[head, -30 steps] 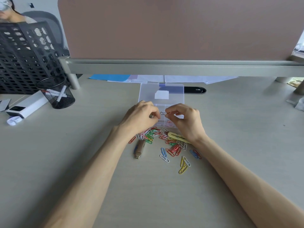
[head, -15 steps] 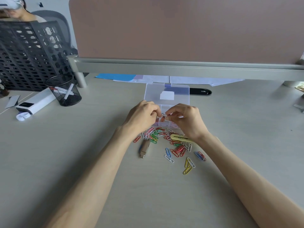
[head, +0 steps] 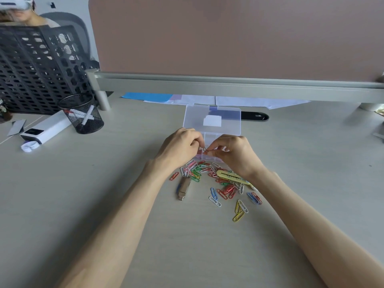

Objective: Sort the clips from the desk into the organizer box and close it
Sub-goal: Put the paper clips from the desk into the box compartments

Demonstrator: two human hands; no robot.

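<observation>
frame centre: left hand and right hand together, both pinching one clip above open box. clip likely light, springy, slippery; pinch loop ends. pile on desk below.

2 hands pinching clip — open organizer box, scattered clips

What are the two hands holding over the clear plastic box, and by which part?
A small grey metal clip, pinched at its two ends: the left hand takes the left end, the right hand the right end.
</observation>
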